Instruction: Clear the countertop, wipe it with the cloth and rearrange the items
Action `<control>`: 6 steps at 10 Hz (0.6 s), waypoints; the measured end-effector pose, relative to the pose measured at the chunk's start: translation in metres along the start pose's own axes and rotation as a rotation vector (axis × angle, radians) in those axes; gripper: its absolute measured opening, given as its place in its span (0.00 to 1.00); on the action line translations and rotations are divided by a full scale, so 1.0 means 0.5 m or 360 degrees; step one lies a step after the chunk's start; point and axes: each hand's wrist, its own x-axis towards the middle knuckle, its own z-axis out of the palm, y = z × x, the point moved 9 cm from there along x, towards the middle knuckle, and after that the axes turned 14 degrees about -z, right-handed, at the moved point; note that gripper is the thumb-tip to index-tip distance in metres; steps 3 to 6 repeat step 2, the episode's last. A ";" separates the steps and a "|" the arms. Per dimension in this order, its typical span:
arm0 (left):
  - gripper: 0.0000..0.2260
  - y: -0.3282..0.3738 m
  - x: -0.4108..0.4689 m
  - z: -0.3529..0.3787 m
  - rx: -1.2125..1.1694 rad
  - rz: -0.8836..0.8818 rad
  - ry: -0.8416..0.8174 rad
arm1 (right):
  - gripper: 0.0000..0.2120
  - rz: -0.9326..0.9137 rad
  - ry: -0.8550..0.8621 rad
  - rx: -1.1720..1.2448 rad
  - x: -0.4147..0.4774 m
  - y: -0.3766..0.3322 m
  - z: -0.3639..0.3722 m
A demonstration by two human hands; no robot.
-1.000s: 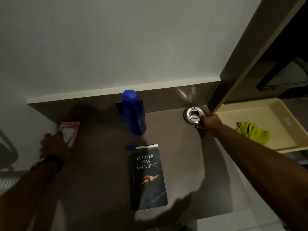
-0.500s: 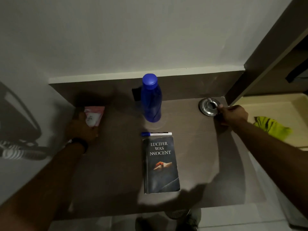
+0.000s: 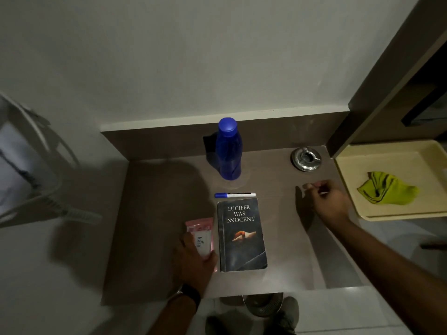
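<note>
On the brown countertop (image 3: 157, 226), set in a dim corner against a pale wall (image 3: 193, 56), we have a blue bottle (image 3: 228, 151) standing at the back, a marker (image 3: 234, 195) and book (image 3: 240, 235) in front, an ashtray (image 3: 306, 158) far right. Our left hand (image 3: 193, 262) presses a pink packet (image 3: 202, 234) beside the book; our right hand (image 3: 326, 201) hovers, fingers loosely curled, holding nothing. Right of us, a cream tray (image 3: 350, 189) holds the green cloth (image 3: 387, 192).

The one camera sits on my head, looking steeply down and forward at the desk (image 3: 157, 213) from close above, toward the wall behind it; my feet show at the bottom edge.
</note>
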 end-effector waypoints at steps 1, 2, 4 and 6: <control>0.37 0.021 -0.007 -0.036 -0.0003 -0.0012 0.0139 | 0.07 -0.0086 -0.0039 0.0026 0.001 -0.041 -0.004; 0.34 0.083 -0.040 -0.083 0.0100 0.0213 0.0358 | 0.07 -0.0277 0.0094 0.0125 0.003 -0.135 -0.053; 0.34 0.083 -0.040 -0.083 0.0100 0.0213 0.0358 | 0.07 -0.0277 0.0094 0.0125 0.003 -0.135 -0.053; 0.34 0.083 -0.040 -0.083 0.0100 0.0213 0.0358 | 0.07 -0.0277 0.0094 0.0125 0.003 -0.135 -0.053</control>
